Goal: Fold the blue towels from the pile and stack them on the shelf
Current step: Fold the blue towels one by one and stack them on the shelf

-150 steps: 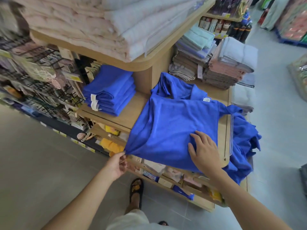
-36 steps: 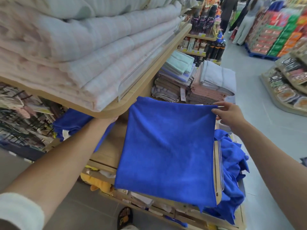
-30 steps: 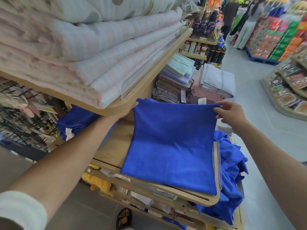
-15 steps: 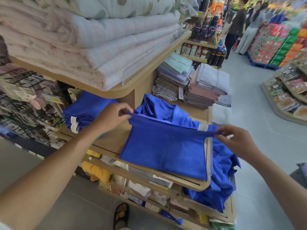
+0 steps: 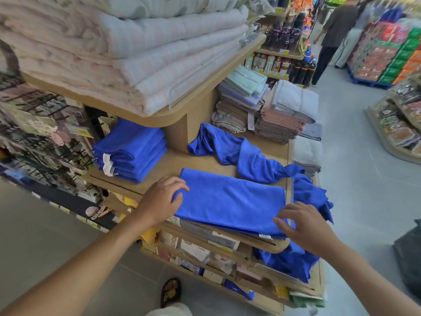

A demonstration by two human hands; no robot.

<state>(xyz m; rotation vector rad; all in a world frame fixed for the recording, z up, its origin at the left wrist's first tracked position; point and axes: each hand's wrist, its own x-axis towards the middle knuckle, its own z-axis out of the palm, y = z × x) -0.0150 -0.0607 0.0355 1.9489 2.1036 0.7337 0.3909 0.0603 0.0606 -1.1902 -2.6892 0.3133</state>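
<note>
Left hand (image 5: 159, 199) is pinching the left edge of the folded blue towel (image 5: 230, 204), which is lying flat at the front of the wooden shelf (image 5: 182, 160). Right hand (image 5: 305, 226) is just resting spread fingers on its right end, gripping nothing. Stack of folded blue towels (image 5: 132, 151) is sitting back left.

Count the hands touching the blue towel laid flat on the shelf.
2. The left hand grips the left end of the blue towel; the right hand rests on its near right corner.
</note>
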